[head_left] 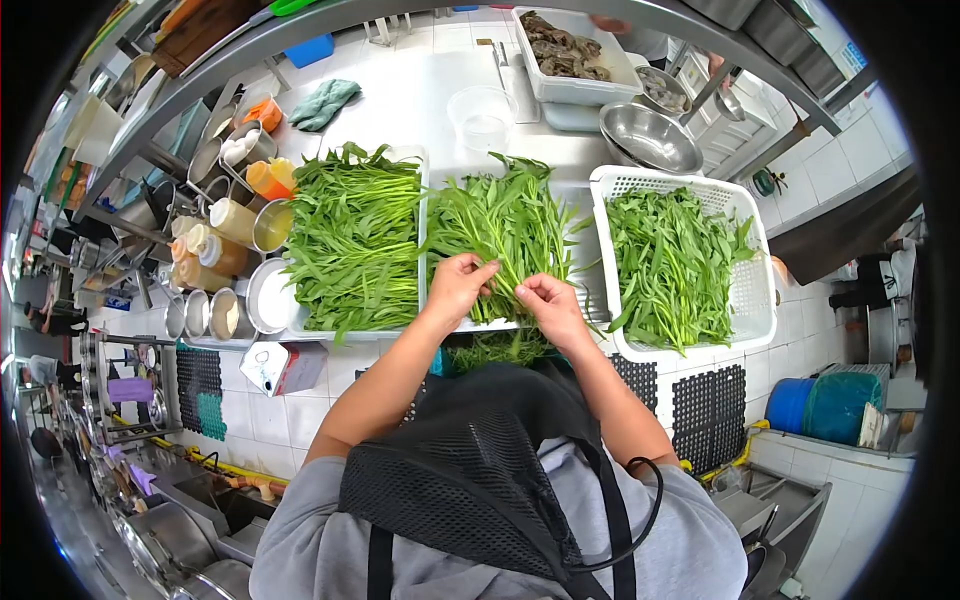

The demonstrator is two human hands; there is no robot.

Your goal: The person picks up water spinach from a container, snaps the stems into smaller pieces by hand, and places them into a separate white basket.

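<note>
A loose pile of water spinach [500, 215], long green stems with narrow leaves, lies on the metal counter in front of me. My left hand [462, 286] pinches stems at the near left side of this pile. Thumb against fingers, my right hand [550, 302] grips stems a little to the right. To the left, a white tray [424, 170] is filled with more long greens laid in rows. On the right, a white perforated basket [757, 290] holds shorter pieces of the greens. Below my hands, a container partly hidden by my body has green trimmings [495, 350] in it.
Sauce bottles [232, 222] and metal pots crowd the left edge. Toward the back are a clear plastic tub [482, 118], a green cloth [325, 105], a steel bowl [652, 138] and a white bin [570, 88] of shrimp-like seafood. Another person's hand shows at the back right.
</note>
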